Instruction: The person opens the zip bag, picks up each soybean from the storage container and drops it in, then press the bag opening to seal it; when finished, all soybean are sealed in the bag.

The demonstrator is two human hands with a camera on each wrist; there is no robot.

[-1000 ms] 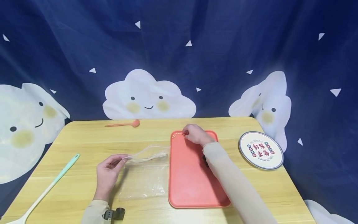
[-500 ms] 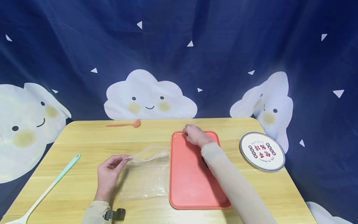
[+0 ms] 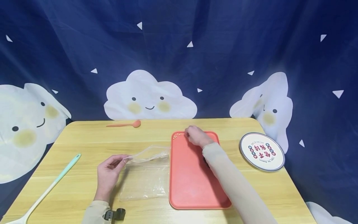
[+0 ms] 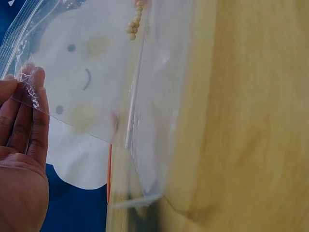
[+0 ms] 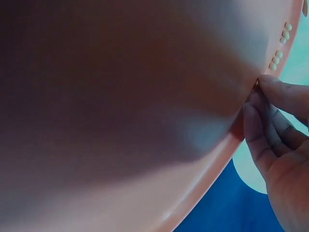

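Note:
In the head view, my left hand (image 3: 107,175) pinches the upper left corner of a clear zip-top bag (image 3: 145,183), whose mouth gapes a little. The bag lies against the left edge of a red tray (image 3: 187,177). Pale soybeans (image 3: 175,136) sit along the tray's far left corner. My right hand (image 3: 196,136) is at the far rim beside them, fingers bent down. The right wrist view has its thumb and fingertips close together at the tray wall, just short of several soybeans (image 5: 275,60); I cannot tell whether a bean is between them.
A red spoon (image 3: 136,123) lies at the table's back edge. On the right stands a white plate (image 3: 260,161) with a dark rim. A long light utensil with a green handle (image 3: 67,168) lies at the left. Behind the table hangs a blue curtain (image 3: 212,62).
My right hand has shifted slightly to the right along the tray's far rim. The left hand keeps its pinch on the bag.

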